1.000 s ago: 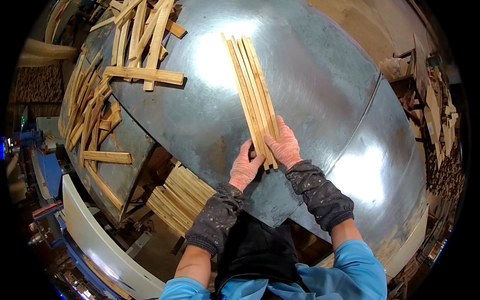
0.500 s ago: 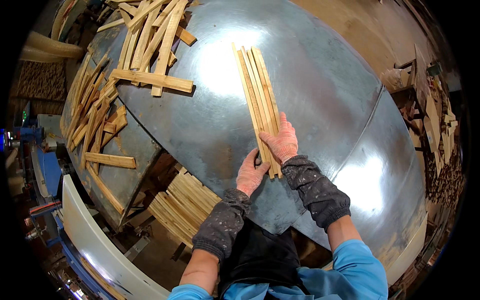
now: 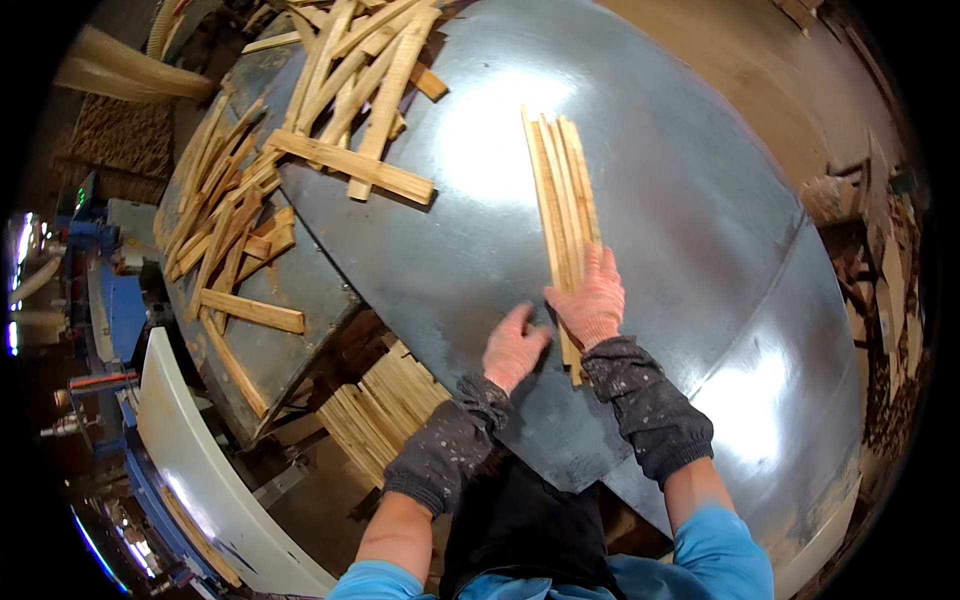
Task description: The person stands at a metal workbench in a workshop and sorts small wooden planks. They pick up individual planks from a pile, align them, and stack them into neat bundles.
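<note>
A narrow bundle of pale wooden strips [image 3: 563,190] lies lengthwise on the grey metal tabletop [image 3: 680,250], its far ends slightly uneven. My right hand [image 3: 592,298], in a pinkish work glove, grips the bundle near its closer end, thumb on the left side and fingers along the right. To the left of the strips, my left hand [image 3: 514,350] is apart from them and holds nothing. It wears the same kind of glove; its fingers are a little blurred but look spread from the thumb.
Loose wooden strips [image 3: 350,110] lie heaped at the far left of the tabletop. More rough pieces [image 3: 225,215] cover an adjoining metal surface. Below my left forearm sits a stack of strips [image 3: 385,410]. A pale curved panel [image 3: 190,450] stands at lower left; scrap wood [image 3: 890,290] is piled at right.
My left hand has let go of the strips' near end and drawn away to the left. My right hand stays on the bundle. The whole view has shifted, moving the scene rightward.
</note>
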Demonstrator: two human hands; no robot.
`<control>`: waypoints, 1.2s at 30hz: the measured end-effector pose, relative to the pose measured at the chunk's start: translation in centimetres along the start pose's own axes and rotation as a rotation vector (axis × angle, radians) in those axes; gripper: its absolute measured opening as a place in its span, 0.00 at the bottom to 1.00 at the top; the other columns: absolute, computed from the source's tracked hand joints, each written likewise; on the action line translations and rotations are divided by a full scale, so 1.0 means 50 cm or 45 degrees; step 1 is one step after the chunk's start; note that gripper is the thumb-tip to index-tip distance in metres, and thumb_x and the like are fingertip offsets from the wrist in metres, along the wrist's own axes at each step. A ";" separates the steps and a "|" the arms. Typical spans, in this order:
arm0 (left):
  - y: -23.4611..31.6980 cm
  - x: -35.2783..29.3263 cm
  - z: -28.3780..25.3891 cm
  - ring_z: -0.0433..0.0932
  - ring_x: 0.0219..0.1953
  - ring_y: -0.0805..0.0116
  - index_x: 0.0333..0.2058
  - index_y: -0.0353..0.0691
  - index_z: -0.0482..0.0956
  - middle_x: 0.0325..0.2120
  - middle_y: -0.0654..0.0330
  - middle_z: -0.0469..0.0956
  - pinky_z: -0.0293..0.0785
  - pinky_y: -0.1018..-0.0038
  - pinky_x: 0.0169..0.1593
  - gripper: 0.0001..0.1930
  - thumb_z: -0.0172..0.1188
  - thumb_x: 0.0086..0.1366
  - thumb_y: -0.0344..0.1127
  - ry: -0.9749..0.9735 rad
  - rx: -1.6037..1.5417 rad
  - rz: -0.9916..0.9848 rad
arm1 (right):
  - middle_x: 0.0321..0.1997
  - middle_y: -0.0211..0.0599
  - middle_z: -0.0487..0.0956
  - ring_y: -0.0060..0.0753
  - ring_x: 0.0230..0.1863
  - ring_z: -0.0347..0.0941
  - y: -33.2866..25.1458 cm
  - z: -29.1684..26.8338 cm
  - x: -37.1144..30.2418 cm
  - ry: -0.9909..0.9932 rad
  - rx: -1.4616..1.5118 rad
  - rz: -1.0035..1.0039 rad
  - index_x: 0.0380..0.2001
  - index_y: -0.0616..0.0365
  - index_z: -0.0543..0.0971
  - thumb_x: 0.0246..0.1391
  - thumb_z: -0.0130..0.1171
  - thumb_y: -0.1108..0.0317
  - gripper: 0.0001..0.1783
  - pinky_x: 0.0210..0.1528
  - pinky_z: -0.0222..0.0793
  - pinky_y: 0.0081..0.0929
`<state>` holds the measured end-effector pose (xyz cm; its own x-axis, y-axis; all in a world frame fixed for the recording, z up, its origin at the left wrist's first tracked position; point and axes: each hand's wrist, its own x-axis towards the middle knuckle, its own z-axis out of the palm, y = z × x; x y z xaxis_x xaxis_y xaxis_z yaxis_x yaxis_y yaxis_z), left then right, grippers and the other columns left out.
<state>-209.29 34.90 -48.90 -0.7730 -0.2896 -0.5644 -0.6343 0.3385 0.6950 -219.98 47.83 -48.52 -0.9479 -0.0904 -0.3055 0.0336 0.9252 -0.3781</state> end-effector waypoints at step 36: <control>0.016 -0.033 0.007 0.71 0.65 0.47 0.75 0.47 0.54 0.65 0.45 0.69 0.69 0.57 0.67 0.50 0.69 0.58 0.46 -0.256 0.161 0.239 | 0.78 0.62 0.56 0.63 0.76 0.56 -0.030 0.002 0.009 0.228 0.142 -0.179 0.70 0.59 0.68 0.42 0.79 0.45 0.56 0.74 0.59 0.48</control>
<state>-208.49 35.96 -47.57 -0.8554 -0.0331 -0.5170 -0.4669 0.4816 0.7417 -220.40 46.38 -48.19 -0.9864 -0.1391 -0.0873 -0.0770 0.8610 -0.5027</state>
